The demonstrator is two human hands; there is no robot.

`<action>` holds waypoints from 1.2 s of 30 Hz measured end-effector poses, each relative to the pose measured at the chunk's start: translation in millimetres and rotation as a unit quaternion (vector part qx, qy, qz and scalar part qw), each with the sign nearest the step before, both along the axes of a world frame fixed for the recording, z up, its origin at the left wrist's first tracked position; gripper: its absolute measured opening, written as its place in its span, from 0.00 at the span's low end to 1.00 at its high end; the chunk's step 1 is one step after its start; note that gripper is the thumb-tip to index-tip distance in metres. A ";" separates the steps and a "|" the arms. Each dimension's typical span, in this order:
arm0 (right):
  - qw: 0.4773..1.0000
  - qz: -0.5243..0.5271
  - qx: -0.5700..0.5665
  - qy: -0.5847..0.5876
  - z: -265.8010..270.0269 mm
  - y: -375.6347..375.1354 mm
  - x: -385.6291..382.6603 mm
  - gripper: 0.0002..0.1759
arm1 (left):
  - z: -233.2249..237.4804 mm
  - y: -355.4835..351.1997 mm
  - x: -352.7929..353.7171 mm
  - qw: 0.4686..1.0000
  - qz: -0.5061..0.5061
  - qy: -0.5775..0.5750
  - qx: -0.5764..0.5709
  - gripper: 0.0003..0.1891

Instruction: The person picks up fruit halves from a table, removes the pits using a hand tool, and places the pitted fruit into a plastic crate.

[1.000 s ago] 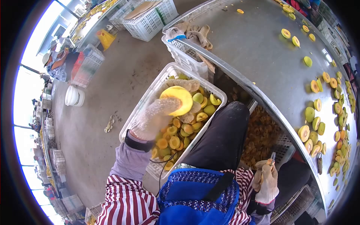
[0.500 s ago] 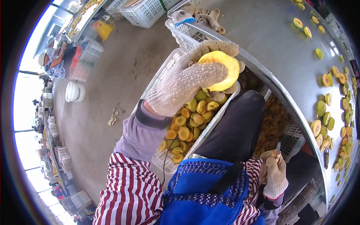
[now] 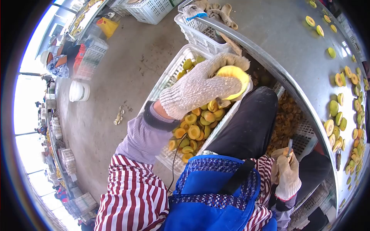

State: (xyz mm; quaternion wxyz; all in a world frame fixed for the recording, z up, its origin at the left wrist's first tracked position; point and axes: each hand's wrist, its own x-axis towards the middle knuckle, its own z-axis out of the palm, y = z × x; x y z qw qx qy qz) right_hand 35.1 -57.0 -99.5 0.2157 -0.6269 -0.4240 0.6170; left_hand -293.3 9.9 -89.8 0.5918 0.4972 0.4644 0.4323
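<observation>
My left hand (image 3: 198, 86), in a dirty knitted glove, is closed around a yellow fruit half (image 3: 243, 82) that looks like apricot. Its thumb lies across the fruit. Under this hand stands a white plastic crate (image 3: 225, 129) holding many green and orange fruit halves (image 3: 194, 132). Low at the right, beside my knee, my right hand (image 3: 288, 175), also gloved, is closed on a small tool (image 3: 290, 146) with a narrow metal end poking up. Most of the tool is hidden by the fingers, so its kind cannot be made out.
A metal table (image 3: 266, 29) curves along the right, with scattered fruit halves (image 3: 333, 107) on it. Gloves (image 3: 219, 14) lie at its corner, above another white crate (image 3: 192, 32). Brown pieces (image 3: 287, 115) fill a space beneath the table. A white bucket (image 3: 79, 91) and a co-worker (image 3: 58, 63) are at the left.
My left hand has dipped slightly and tilted, so the fruit half shows more edge-on. My right hand keeps its grip on the tool. The whole view has shifted a little.
</observation>
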 end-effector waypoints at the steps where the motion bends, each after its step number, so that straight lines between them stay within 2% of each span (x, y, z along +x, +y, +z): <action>1: 1.000 0.002 0.001 0.008 0.8 -1.8 1.5 0.19 | -1.0 -5.6 -1.6 1.000 0.000 0.000 0.004 0.25; 3: 1.000 0.004 0.005 0.017 5.2 -3.8 3.0 0.18 | -15.1 -15.7 -2.1 0.999 0.028 0.002 -0.019 0.25; 4: 0.999 -0.018 -0.025 0.022 10.5 -4.4 0.0 0.14 | -22.1 -20.2 2.4 0.995 0.058 -0.045 -0.068 0.25; 5: 0.997 -0.041 -0.055 0.028 14.4 -3.8 -0.4 0.10 | -24.6 -19.4 10.1 0.996 0.055 -0.043 -0.060 0.25; 7: 0.997 -0.011 -0.050 0.054 10.5 -3.9 5.4 0.10 | -27.5 -12.0 34.0 0.988 0.093 0.033 -0.121 0.25; 8: 0.998 -0.001 -0.049 0.043 12.3 -4.6 6.1 0.10 | -28.0 -5.9 52.3 0.989 0.108 0.056 -0.081 0.25; 9: 0.998 0.008 -0.049 0.032 13.2 -5.8 7.3 0.10 | -51.7 3.4 74.6 0.976 0.125 0.161 0.076 0.25; 10: 0.998 0.010 -0.044 0.032 12.9 -7.9 10.2 0.10 | -67.5 20.0 107.5 0.865 0.239 0.311 0.312 0.27; 11: 0.998 -0.001 -0.055 0.015 12.3 -10.2 13.5 0.09 | -46.5 29.6 137.2 0.901 0.253 0.268 0.231 0.28; 12: 0.998 -0.010 -0.066 -0.002 11.8 -12.5 15.1 0.09 | -39.3 44.5 158.4 0.862 0.250 0.310 0.314 0.29; 13: 0.998 -0.002 -0.061 0.001 10.8 -14.7 16.3 0.09 | -35.4 58.4 183.6 0.850 0.232 0.347 0.322 0.29; 14: 0.997 -0.033 -0.063 -0.027 9.3 -17.1 17.3 0.09 | -52.9 73.8 210.5 0.818 0.229 0.388 0.357 0.29; 15: 0.994 -0.065 -0.064 -0.055 7.2 -20.4 19.7 0.09 | -79.3 91.9 233.6 0.778 0.161 0.463 0.392 0.32; 16: 0.997 -0.053 -0.048 -0.028 -4.5 -22.3 31.3 0.09 | -55.2 93.5 233.2 0.807 -0.036 0.512 0.291 0.32; 17: 0.997 -0.047 -0.045 -0.029 -3.7 -22.7 32.8 0.09 | -80.7 100.6 252.0 0.810 0.031 0.465 0.357 0.31; 19: 0.996 -0.081 -0.028 -0.038 -1.9 -21.2 33.6 0.10 | -67.5 91.1 254.5 0.859 0.020 0.399 0.320 0.28; 20: 0.992 -0.112 0.001 -0.052 -7.4 -22.0 32.6 0.09 | -64.5 84.0 243.0 0.859 0.016 0.399 0.319 0.28; 22: 0.995 -0.101 -0.020 -0.011 -13.9 -13.6 42.4 0.09 | -52.4 53.7 189.2 0.895 0.038 0.261 0.360 0.26; 23: 0.995 -0.088 -0.037 0.025 -18.0 -8.1 47.3 0.10 | -61.4 36.1 161.6 0.884 0.085 0.275 0.368 0.26; 24: 0.996 -0.079 -0.004 0.043 -23.3 -2.1 47.9 0.12 | -67.3 18.3 132.0 0.882 0.102 0.310 0.339 0.25; 25: 0.994 -0.088 0.026 0.053 -26.6 2.9 49.4 0.13 | -72.9 -6.3 101.3 0.889 0.081 0.380 0.244 0.25; 26: 0.992 -0.105 0.035 0.055 -31.8 9.5 54.8 0.13 | -92.9 -35.4 71.9 0.866 0.038 0.476 0.149 0.24; 27: 0.990 -0.121 0.046 0.056 -38.1 18.2 62.0 0.14 | -105.6 -66.4 42.9 0.821 -0.100 0.562 -0.032 0.22; 28: 0.988 -0.132 0.065 0.044 -44.4 28.2 70.8 0.15 | -122.0 -87.6 15.4 0.753 -0.267 0.566 -0.201 0.19; 29: 0.987 -0.133 0.086 -0.005 -38.8 40.4 73.3 0.16 | -113.3 -109.7 7.4 0.694 -0.327 0.562 -0.309 0.18; 30: 0.985 -0.120 0.124 -0.025 -47.6 54.3 88.6 0.17 | -120.2 -129.1 -2.8 0.694 -0.328 0.560 -0.312 0.18; 31: 0.977 -0.125 0.169 -0.025 -56.7 68.8 103.7 0.16 | -134.0 -148.0 -13.1 0.788 -0.197 0.534 -0.232 0.20; 32: 0.970 -0.169 0.161 -0.063 -53.9 82.9 107.5 0.16 | -144.6 -158.3 -19.3 0.857 -0.058 0.492 -0.146 0.23; 34: 0.957 -0.206 0.192 -0.070 -57.4 109.5 119.2 0.19 | -156.8 -125.7 -23.3 0.852 0.096 0.508 -0.079 0.31; 36: 0.950 -0.225 0.202 -0.073 -56.0 126.4 115.0 0.21 | -174.8 -72.5 -39.4 0.820 0.138 0.555 0.014 0.34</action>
